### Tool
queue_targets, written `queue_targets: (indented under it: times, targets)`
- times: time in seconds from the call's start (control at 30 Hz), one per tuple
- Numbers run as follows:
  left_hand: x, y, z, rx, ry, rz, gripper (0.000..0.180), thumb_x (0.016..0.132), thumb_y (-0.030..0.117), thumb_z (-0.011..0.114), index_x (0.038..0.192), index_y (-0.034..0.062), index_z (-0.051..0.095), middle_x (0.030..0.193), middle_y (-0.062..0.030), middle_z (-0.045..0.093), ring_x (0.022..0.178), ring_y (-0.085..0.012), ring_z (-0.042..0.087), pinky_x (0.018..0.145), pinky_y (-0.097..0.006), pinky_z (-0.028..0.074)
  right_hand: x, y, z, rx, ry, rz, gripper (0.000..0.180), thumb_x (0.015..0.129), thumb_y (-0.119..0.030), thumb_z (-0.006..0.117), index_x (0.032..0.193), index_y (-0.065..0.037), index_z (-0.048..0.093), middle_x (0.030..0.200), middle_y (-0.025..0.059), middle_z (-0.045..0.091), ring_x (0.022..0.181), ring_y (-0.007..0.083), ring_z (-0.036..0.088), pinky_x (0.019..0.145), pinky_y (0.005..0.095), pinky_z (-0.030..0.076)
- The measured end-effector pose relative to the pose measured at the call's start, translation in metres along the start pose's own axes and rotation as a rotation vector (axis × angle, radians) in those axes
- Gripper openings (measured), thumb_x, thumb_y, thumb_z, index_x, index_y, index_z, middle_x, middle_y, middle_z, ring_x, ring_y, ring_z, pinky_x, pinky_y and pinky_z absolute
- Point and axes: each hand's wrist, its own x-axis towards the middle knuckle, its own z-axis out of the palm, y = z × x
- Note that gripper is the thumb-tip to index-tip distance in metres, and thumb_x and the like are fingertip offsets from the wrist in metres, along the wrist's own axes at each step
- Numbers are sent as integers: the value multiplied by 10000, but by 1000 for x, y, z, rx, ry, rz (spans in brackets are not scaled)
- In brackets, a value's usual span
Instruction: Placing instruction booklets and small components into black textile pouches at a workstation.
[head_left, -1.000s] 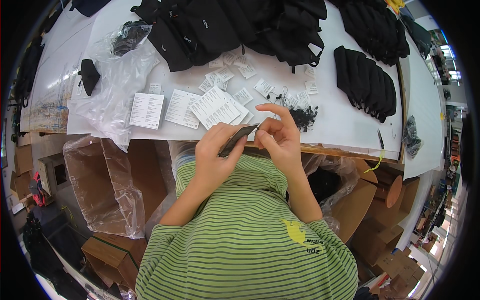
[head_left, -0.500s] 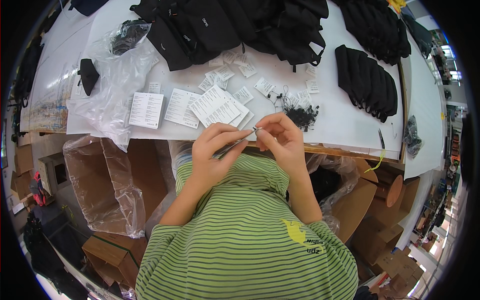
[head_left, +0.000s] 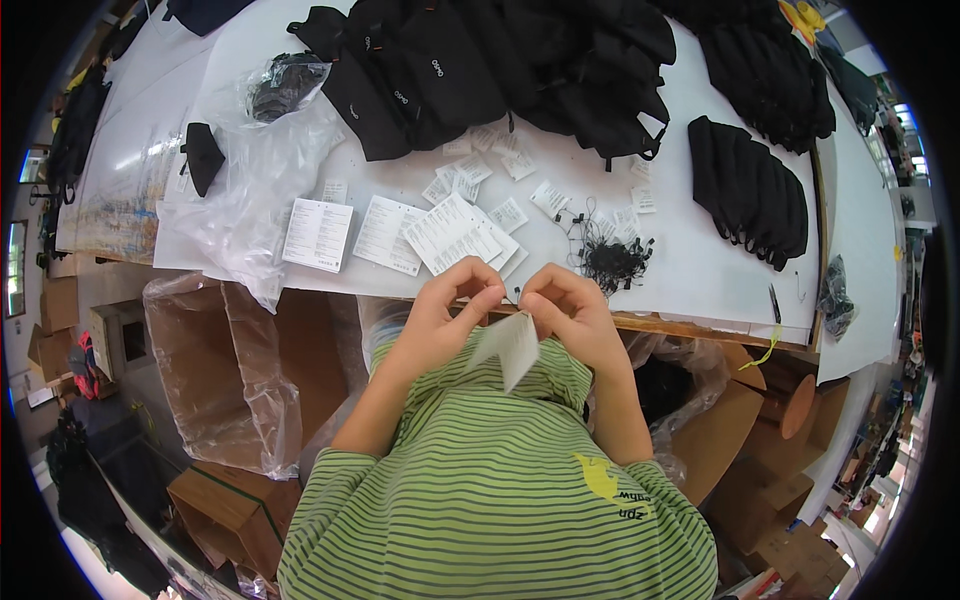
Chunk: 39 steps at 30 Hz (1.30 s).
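White printed hang tags [head_left: 518, 352] dangle below my fingertips, just in front of my striped green shirt. My right hand [head_left: 578, 312] is closed in a pinch at their top corner. My left hand [head_left: 447, 318] pinches what looks like the thin black tag string; a small dark bit of it shows between the hands. Beyond my fingers, stacked white hang tags [head_left: 452, 232] lie on the white table [head_left: 390, 284]. Just past my right hand rests a tangled heap of black tag strings [head_left: 612, 262].
Black fabric bags [head_left: 470, 70] are piled at the back, with a row of folded black items [head_left: 750, 190] on the right. Clear plastic [head_left: 240, 210] covers the table's left. A dark tool [head_left: 774, 303] lies near the right front edge. Cardboard boxes [head_left: 235, 510] stand below.
The tags have swung down to hang below my fingers, where before they were seen edge-on in my left hand. Both hands have shifted slightly toward me, and the whole view has moved a little.
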Motion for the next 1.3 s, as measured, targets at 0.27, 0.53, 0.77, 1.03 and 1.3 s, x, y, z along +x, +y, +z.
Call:
queue_targets:
  times: [0.27, 0.53, 0.77, 1.03, 1.3]
  targets:
    - [93, -1, -10, 544, 137, 440, 256, 806, 154, 676, 1026, 69, 575, 1037, -105, 575, 938, -208, 565, 796, -333, 447, -4, 8, -13, 62, 135, 29, 93, 913, -105, 585, 910, -11, 585, 631, -5, 559, 517, 44, 495, 458, 177, 361]
    - [214, -27, -29, 1455, 723, 623, 615, 700, 184, 730, 1271, 165, 501, 1448, -187, 308, 1277, -395, 356, 983, -484, 351, -17, 21, -16, 129, 160, 30, 101, 923, -127, 577, 915, -26, 574, 596, -1, 547, 506, 41, 466, 464, 179, 330]
    - [193, 41, -34, 752, 666, 792, 305, 769, 132, 673, 1048, 34, 600, 972, -148, 667, 842, -319, 646, 738, -325, 497, -22, 37, -22, 255, 302, 2, 100, 918, -130, 555, 903, -31, 558, 582, 3, 506, 495, 47, 460, 436, 177, 316]
    - [156, 101, -64, 65, 289, 125, 290, 778, 181, 677, 995, -9, 652, 919, -13, 657, 847, -115, 593, 780, -228, 455, -23, 36, -27, 261, 253, -13, 99, 921, -125, 550, 904, -28, 550, 609, 2, 495, 505, 54, 463, 438, 180, 323]
    - [147, 31, -34, 701, 330, 631, 262, 794, 141, 674, 1028, 49, 602, 997, -74, 580, 893, -211, 568, 804, -318, 448, -12, 50, -26, 476, 375, -9, 103, 929, -128, 529, 913, -27, 538, 662, 10, 491, 534, 63, 460, 464, 193, 323]
